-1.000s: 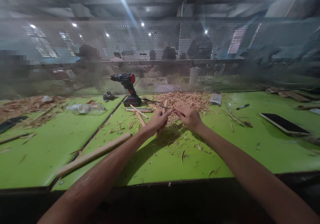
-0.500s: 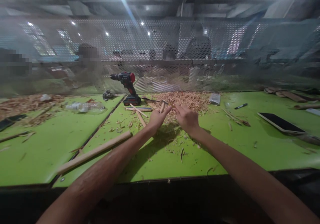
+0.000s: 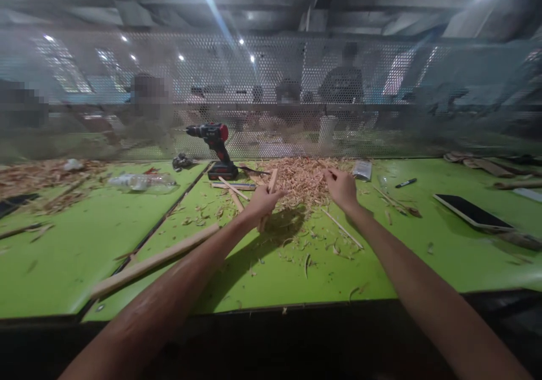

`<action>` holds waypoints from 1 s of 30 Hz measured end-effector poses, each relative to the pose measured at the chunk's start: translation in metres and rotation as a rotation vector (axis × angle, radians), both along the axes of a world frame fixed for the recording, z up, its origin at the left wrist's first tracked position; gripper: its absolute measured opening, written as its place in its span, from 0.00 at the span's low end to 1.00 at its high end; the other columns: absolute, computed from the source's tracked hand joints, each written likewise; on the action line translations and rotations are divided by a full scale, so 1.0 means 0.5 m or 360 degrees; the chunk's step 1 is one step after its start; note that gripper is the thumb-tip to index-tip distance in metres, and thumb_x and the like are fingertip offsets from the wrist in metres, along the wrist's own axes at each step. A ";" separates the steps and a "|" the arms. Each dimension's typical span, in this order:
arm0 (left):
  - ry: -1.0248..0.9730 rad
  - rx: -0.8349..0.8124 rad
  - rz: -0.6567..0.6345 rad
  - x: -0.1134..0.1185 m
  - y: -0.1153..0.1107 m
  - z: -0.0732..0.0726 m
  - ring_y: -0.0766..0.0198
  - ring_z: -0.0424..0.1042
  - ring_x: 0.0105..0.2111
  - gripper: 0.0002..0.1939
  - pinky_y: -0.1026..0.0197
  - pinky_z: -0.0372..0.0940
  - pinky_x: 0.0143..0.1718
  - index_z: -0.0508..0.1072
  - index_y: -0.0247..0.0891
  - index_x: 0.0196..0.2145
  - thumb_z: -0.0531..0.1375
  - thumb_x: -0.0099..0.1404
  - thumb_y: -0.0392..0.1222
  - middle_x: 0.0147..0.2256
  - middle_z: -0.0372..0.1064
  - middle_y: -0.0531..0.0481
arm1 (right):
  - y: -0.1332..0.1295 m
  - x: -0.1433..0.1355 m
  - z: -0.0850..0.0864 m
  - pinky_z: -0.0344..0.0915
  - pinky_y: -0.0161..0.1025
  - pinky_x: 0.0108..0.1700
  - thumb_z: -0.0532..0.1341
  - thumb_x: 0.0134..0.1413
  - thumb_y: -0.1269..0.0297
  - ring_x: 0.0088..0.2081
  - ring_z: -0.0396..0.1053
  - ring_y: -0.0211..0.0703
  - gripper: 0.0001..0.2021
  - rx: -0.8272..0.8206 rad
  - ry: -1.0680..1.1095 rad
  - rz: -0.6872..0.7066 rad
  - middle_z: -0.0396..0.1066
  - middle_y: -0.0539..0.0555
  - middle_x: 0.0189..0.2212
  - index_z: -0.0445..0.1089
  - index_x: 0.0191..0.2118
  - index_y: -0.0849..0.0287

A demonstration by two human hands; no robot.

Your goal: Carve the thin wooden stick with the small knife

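Note:
My left hand point(image 3: 261, 200) is closed round a short wooden piece point(image 3: 273, 181), which stands up out of the fist, with the thumb pointing right. To the right, my right hand point(image 3: 342, 188) hovers at the edge of a pile of wood shavings point(image 3: 302, 179); its fingers are curled together, and anything between them is too small to make out. A thin wooden stick point(image 3: 344, 230) lies on the green table point(image 3: 271, 284) just below my right hand. Several sticks point(image 3: 232, 188) lie left of my left hand.
A cordless drill point(image 3: 218, 148) stands behind my left hand. At the left are a long wooden bar point(image 3: 156, 261) and a plastic bottle point(image 3: 144, 182). To the right lie a packet point(image 3: 362, 170), a pen point(image 3: 405, 183) and a tablet point(image 3: 472, 212). A perforated screen point(image 3: 271, 126) crosses the back.
My hands have moved apart, the right one going right. The wooden piece in my left hand shows more upright. The thin stick below my right hand has come into view.

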State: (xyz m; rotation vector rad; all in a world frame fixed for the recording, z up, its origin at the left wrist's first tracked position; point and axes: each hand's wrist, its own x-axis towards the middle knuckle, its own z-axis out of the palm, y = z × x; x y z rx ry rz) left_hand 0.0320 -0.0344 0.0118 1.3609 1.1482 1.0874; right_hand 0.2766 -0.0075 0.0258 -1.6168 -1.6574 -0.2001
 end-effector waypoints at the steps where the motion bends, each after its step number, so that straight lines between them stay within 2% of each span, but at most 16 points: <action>1: 0.0039 0.0021 -0.0005 0.002 -0.001 0.000 0.72 0.55 0.15 0.21 0.68 0.51 0.17 0.61 0.41 0.27 0.73 0.60 0.44 0.16 0.57 0.60 | 0.007 0.001 -0.005 0.60 0.39 0.33 0.55 0.72 0.59 0.32 0.72 0.47 0.19 0.0000 0.0029 0.0080 0.81 0.62 0.33 0.82 0.40 0.62; 5: 0.0066 0.0083 -0.0104 0.011 -0.001 -0.004 0.71 0.61 0.18 0.15 0.69 0.57 0.19 0.63 0.41 0.31 0.69 0.63 0.41 0.20 0.61 0.60 | 0.006 -0.036 -0.036 0.66 0.37 0.33 0.54 0.73 0.55 0.30 0.72 0.45 0.16 -0.0085 0.0067 0.0584 0.79 0.53 0.31 0.79 0.42 0.54; 8: 0.0011 0.0064 -0.0197 0.013 -0.003 -0.006 0.70 0.61 0.17 0.13 0.69 0.57 0.19 0.62 0.42 0.35 0.66 0.67 0.43 0.21 0.60 0.61 | -0.010 -0.064 -0.048 0.70 0.38 0.36 0.56 0.73 0.57 0.34 0.75 0.45 0.13 -0.0198 -0.0006 0.0833 0.81 0.54 0.35 0.78 0.47 0.53; 11: -0.0026 0.0056 -0.0254 0.013 -0.008 -0.004 0.71 0.59 0.17 0.11 0.70 0.56 0.18 0.60 0.43 0.37 0.61 0.72 0.44 0.21 0.59 0.62 | -0.021 -0.069 -0.041 0.73 0.42 0.44 0.57 0.73 0.60 0.43 0.79 0.48 0.14 -0.0171 -0.0047 0.0857 0.82 0.58 0.47 0.78 0.54 0.54; 13: -0.0115 0.0070 -0.0253 0.015 -0.010 -0.003 0.72 0.58 0.17 0.10 0.70 0.54 0.17 0.60 0.43 0.36 0.59 0.74 0.44 0.22 0.59 0.62 | -0.026 -0.066 -0.032 0.74 0.45 0.48 0.58 0.73 0.61 0.47 0.79 0.50 0.14 -0.0124 -0.0066 0.0869 0.82 0.59 0.51 0.79 0.55 0.52; 17: -0.0309 0.0120 -0.0187 0.017 -0.004 -0.003 0.72 0.55 0.16 0.09 0.70 0.50 0.16 0.62 0.42 0.38 0.56 0.76 0.47 0.22 0.58 0.62 | -0.033 -0.068 -0.024 0.74 0.44 0.44 0.58 0.73 0.62 0.42 0.80 0.50 0.14 -0.0106 -0.0119 0.0827 0.83 0.58 0.45 0.80 0.54 0.54; 19: -0.0327 0.0138 -0.0148 0.015 0.002 -0.003 0.72 0.53 0.15 0.12 0.69 0.49 0.15 0.65 0.42 0.38 0.56 0.76 0.52 0.20 0.56 0.62 | -0.035 -0.070 -0.024 0.73 0.42 0.40 0.58 0.73 0.61 0.38 0.79 0.49 0.14 -0.0109 -0.0085 0.0782 0.83 0.58 0.41 0.80 0.52 0.55; 21: -0.0293 0.0136 -0.0109 0.012 0.006 -0.002 0.72 0.52 0.13 0.19 0.68 0.48 0.14 0.66 0.41 0.34 0.55 0.75 0.58 0.17 0.55 0.61 | -0.035 -0.070 -0.025 0.72 0.42 0.39 0.58 0.73 0.59 0.37 0.78 0.49 0.13 -0.0093 -0.0027 0.0778 0.83 0.57 0.40 0.80 0.51 0.54; 25: -0.0178 0.0093 -0.0045 0.002 0.003 0.004 0.73 0.51 0.12 0.30 0.67 0.45 0.13 0.61 0.42 0.25 0.57 0.70 0.69 0.15 0.54 0.60 | -0.042 -0.068 -0.019 0.71 0.44 0.39 0.59 0.71 0.55 0.36 0.77 0.51 0.13 -0.0061 0.0069 0.0776 0.82 0.56 0.38 0.80 0.48 0.52; 28: -0.0077 0.0088 0.0012 -0.002 0.001 0.005 0.73 0.49 0.11 0.33 0.66 0.43 0.13 0.58 0.42 0.21 0.57 0.69 0.71 0.13 0.53 0.59 | -0.053 -0.071 -0.012 0.70 0.45 0.38 0.60 0.70 0.55 0.36 0.77 0.52 0.14 -0.0063 0.0081 0.0743 0.82 0.57 0.37 0.80 0.49 0.52; 30: -0.0033 0.0092 0.0058 -0.002 0.003 0.003 0.73 0.48 0.10 0.34 0.65 0.40 0.12 0.56 0.42 0.19 0.55 0.70 0.71 0.12 0.52 0.58 | -0.060 -0.075 -0.008 0.72 0.46 0.42 0.59 0.70 0.57 0.40 0.78 0.53 0.14 -0.0008 0.0027 0.0716 0.82 0.58 0.41 0.80 0.50 0.52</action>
